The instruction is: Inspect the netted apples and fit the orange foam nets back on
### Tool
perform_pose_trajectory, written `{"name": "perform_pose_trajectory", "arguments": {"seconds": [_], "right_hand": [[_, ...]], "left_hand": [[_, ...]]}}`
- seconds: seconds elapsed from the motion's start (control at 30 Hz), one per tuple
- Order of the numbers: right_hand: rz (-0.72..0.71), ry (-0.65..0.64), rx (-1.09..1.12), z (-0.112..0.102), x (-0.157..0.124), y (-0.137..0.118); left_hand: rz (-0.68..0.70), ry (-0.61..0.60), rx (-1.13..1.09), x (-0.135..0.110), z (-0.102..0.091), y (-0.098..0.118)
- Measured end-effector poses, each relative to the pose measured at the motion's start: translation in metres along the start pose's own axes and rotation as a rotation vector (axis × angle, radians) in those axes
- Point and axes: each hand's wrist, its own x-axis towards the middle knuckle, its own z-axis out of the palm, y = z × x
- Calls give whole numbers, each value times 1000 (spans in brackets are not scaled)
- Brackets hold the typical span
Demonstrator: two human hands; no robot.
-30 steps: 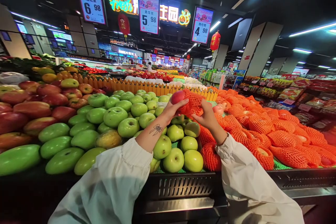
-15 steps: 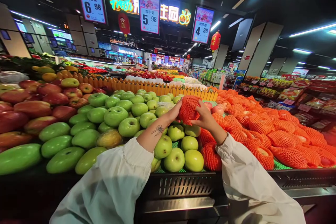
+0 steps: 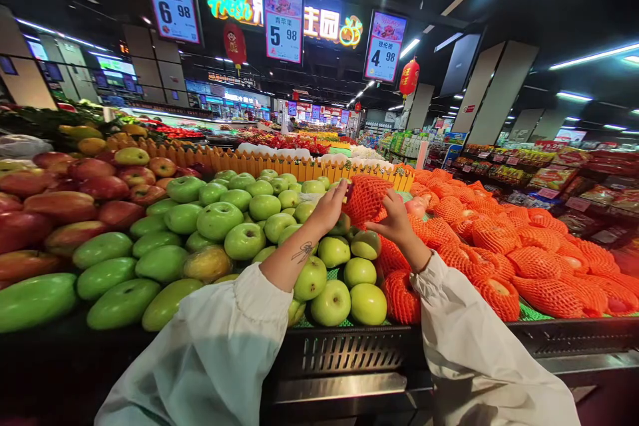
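Between my two hands, above the front of the display, is a piece of fruit in a red foam net (image 3: 368, 201). My right hand (image 3: 396, 218) grips its right side, thumb toward me and fingers curled round the far side. My left hand (image 3: 329, 208) is upright at its left side, with fingers stretched out; whether it still touches the net I cannot tell. The net hides the fruit's kind. Green apples (image 3: 331, 303) lie loose below and left of my hands. More netted fruit (image 3: 499, 233) is heaped to the right.
Red apples (image 3: 111, 186) and long green mangoes (image 3: 124, 301) fill the left side. A low yellow picket fence (image 3: 239, 164) runs behind the fruit. The slotted black edge of the display (image 3: 349, 353) is in front of me. Price screens (image 3: 283, 24) hang overhead.
The netted fruit has shifted slightly right and up and tilted, along with my right hand. My left hand's fingers have straightened and come away from around it.
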Motion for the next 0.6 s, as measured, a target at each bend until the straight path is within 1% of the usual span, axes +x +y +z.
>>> {"name": "perform_pose_trajectory", "arguments": {"seconds": [0.1, 0.17, 0.23, 0.27, 0.37, 0.5, 0.6], "right_hand": [[-36, 1, -46, 0, -1, 2], [-4, -29, -44, 1, -3, 4], [46, -62, -21, 1, -5, 5], [68, -78, -13, 2, -5, 6], [96, -116, -10, 1, -5, 7], [90, -153, 7, 0, -3, 6], [148, -215, 56, 0, -1, 6]], "left_hand": [[32, 54, 45, -3, -4, 12], [-4, 29, -30, -5, -3, 17], [-60, -20, -123, -7, -1, 19], [-62, -30, -145, -8, 0, 19], [5, -33, -135, -7, 2, 16], [74, -73, -65, -5, 1, 15], [108, -83, -76, -5, 0, 17]]}}
